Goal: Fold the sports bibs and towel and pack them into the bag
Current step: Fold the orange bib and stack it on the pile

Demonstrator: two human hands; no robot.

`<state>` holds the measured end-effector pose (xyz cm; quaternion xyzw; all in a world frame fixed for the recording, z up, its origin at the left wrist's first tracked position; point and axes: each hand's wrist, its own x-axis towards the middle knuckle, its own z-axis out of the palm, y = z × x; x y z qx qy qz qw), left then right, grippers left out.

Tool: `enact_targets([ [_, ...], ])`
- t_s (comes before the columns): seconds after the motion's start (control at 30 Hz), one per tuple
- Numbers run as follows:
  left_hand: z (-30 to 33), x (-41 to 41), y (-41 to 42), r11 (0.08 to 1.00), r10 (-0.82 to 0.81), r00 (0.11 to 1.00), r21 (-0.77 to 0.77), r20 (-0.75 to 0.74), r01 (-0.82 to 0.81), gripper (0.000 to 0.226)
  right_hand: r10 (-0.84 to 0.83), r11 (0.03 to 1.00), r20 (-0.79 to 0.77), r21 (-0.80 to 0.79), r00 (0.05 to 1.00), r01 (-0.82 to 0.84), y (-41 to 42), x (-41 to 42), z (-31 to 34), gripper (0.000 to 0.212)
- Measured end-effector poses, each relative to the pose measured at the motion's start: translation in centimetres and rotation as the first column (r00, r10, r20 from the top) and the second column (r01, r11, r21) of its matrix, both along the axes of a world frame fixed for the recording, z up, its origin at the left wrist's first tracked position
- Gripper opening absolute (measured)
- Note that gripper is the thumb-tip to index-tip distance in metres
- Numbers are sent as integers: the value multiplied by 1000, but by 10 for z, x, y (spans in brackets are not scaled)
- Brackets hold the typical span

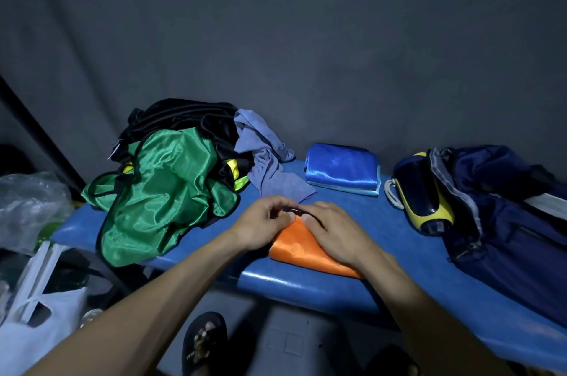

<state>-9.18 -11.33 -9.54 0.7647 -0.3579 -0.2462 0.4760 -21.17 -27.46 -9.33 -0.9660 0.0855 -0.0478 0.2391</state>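
Taking the blue bench [306, 283] as the landmark: at its left end lies a loose heap with the green bib [159, 191] on top, black and yellow bibs bunched under and behind it, and the grey-blue towel [264, 157] draped off the heap's right side, all still unfolded. At the bench's middle, near the front edge, the orange bib [294, 248] lies folded into a narrow packet. The left hand [260, 228] pinches the bib's black trim at the far end, fingers curled; the right hand [331, 231] presses flat on the packet, fingers fairly straight. Behind them, toward the back edge, sit folded blue bibs [342, 168] in a neat stack. At the right end the navy bag [506, 216] lies open. The step in hand looks like finishing the orange fold; next, I judge, tuck the trim in, then carry the packet right to the stack or bag
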Motion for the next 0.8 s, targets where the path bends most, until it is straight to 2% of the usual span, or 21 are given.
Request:
enact_targets([
  [0.07,-2,-5,-2,999,43,997,-21,68,-42,14,-50,995,-31,-90,998,47,-14,-12,1,39],
  [0.13,-3,-11,-3,992,121,988,-51,98,-117,11,-68,996,-66,-70,996,63,-25,-24,0,40],
  [0.2,-6,-12,-6,976,194,977,-121,90,-183,10,-51,998,-64,42,997,53,-32,-35,-1,46],
  [0.27,-6,-14,-9,958,229,972,-193,58,-214,10,-59,972,-26,225,998,64,-35,-43,1,48],
  [0.4,8,-17,-16,928,193,978,-309,-74,-207,15,-172,796,43,595,984,113,-38,-53,20,37],
  [0.53,25,-10,-22,897,193,979,-393,-67,-204,14,-335,543,117,835,935,90,-40,-56,37,27],
  [0.63,34,-12,-34,868,258,963,-419,-79,-267,13,-525,439,121,886,843,146,-43,-46,38,20],
  [0.7,35,-14,-46,844,323,938,-410,-122,-344,12,-616,451,139,870,776,202,-49,-37,37,17],
  [0.8,36,-12,-68,805,404,876,-351,-265,-478,12,-680,508,175,813,712,285,-60,-25,41,12],
])
